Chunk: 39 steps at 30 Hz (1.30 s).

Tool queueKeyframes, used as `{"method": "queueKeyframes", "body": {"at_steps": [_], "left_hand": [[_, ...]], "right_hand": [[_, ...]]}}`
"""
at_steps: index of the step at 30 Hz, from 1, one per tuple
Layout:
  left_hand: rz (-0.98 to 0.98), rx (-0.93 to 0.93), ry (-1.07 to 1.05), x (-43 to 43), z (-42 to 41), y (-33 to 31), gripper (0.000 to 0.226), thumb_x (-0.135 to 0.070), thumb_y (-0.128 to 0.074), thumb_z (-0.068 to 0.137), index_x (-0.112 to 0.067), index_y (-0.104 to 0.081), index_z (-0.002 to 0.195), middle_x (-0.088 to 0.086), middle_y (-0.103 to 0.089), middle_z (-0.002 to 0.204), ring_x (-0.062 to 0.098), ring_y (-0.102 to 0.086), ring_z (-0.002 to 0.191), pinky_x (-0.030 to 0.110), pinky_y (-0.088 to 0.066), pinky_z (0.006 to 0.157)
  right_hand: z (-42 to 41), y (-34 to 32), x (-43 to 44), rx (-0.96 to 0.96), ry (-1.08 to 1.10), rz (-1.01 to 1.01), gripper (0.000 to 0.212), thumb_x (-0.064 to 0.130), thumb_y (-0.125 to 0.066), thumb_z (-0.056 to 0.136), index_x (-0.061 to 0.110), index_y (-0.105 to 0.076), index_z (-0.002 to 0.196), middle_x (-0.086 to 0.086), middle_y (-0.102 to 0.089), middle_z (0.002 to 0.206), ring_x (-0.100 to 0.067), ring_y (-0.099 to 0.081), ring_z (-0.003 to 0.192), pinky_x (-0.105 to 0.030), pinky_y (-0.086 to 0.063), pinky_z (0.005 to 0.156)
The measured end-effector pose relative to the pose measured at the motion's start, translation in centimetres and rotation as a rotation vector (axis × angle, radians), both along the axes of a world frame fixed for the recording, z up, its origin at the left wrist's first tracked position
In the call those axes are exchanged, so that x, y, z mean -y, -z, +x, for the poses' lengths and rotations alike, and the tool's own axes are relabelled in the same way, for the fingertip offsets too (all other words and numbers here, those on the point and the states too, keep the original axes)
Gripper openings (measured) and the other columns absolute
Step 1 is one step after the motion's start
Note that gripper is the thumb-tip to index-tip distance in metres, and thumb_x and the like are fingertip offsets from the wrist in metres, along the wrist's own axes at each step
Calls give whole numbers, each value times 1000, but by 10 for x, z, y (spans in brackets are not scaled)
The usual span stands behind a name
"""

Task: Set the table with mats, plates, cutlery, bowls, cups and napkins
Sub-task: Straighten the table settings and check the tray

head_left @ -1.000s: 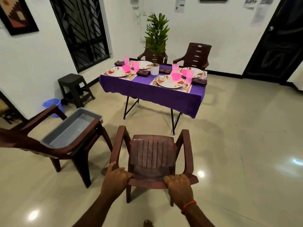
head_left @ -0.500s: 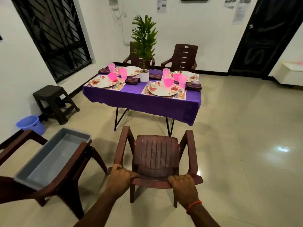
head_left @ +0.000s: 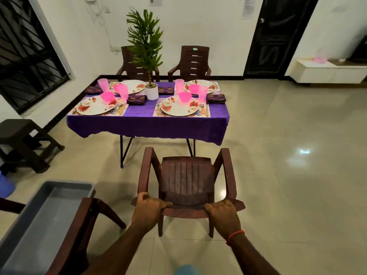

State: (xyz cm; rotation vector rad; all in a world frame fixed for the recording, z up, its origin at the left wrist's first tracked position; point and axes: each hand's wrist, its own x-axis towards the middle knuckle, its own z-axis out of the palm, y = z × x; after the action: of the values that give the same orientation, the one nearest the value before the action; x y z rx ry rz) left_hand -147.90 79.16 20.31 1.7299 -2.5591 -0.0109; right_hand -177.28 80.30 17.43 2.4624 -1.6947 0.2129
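Note:
A brown plastic chair (head_left: 187,179) stands in front of me, facing the table. My left hand (head_left: 148,208) and my right hand (head_left: 222,214) both grip the top edge of its backrest. Beyond it is the table with a purple cloth (head_left: 149,126). Several places are laid with floral mats, floral plates (head_left: 179,106), pink bowls (head_left: 185,96), pink cups (head_left: 203,93), cutlery and folded dark napkins (head_left: 216,98). A potted plant (head_left: 151,90) stands mid-table.
A second brown chair (head_left: 79,231) at lower left carries an empty grey tub (head_left: 47,213). A dark stool (head_left: 21,143) and a blue bucket (head_left: 6,186) sit at left. Two chairs (head_left: 191,63) stand behind the table. Bare tiled floor lies to the right.
Holding the chair, I have moved it forward and right toward the table's right place; the tub chair has slid to the lower left of view.

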Motion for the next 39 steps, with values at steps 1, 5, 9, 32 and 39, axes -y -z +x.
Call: {"method": "queueKeyframes", "body": {"at_steps": [1, 5, 9, 32, 39], "left_hand": [[14, 9, -17, 5, 6, 2, 40, -34, -92, 69, -48, -76, 103, -21, -74, 77, 6, -72, 78, 47, -53, 88], [41, 24, -45, 25, 20, 9, 43, -31, -73, 88, -43, -67, 128, -14, -77, 102, 14, -71, 104, 51, -36, 108], [70, 16, -61, 27, 20, 10, 22, -35, -70, 85, -40, -75, 106, -17, -75, 94, 10, -70, 100, 46, -35, 105], [148, -16, -11, 5, 12, 3, 25, -50, -52, 94, -41, -68, 111, -17, -73, 98, 4, -65, 99, 39, -33, 95], [232, 84, 70, 8, 21, -13, 106, -109, -17, 56, -39, -66, 119, -19, -69, 111, 6, -59, 110, 43, -27, 107]], "right_hand": [[5, 0, 2, -3, 8, -1, 26, 34, -87, 73, 28, -68, 89, 5, -68, 68, -19, -66, 61, -35, -54, 65], [15, -3, 13, -10, 46, 4, 18, 29, -80, 78, 31, -66, 89, 6, -67, 68, -19, -65, 63, -35, -50, 67], [16, -1, 16, -4, 52, 7, 13, 30, -75, 83, 33, -70, 95, 8, -69, 71, -18, -68, 67, -35, -53, 70], [5, -18, -9, 24, 17, 36, 9, 40, -66, 85, 38, -75, 86, 15, -70, 68, -7, -67, 63, -33, -54, 69], [3, -26, -13, 43, -2, 180, 29, 54, -72, 84, 38, -71, 109, 14, -75, 93, -12, -68, 88, -39, -53, 90]]}}
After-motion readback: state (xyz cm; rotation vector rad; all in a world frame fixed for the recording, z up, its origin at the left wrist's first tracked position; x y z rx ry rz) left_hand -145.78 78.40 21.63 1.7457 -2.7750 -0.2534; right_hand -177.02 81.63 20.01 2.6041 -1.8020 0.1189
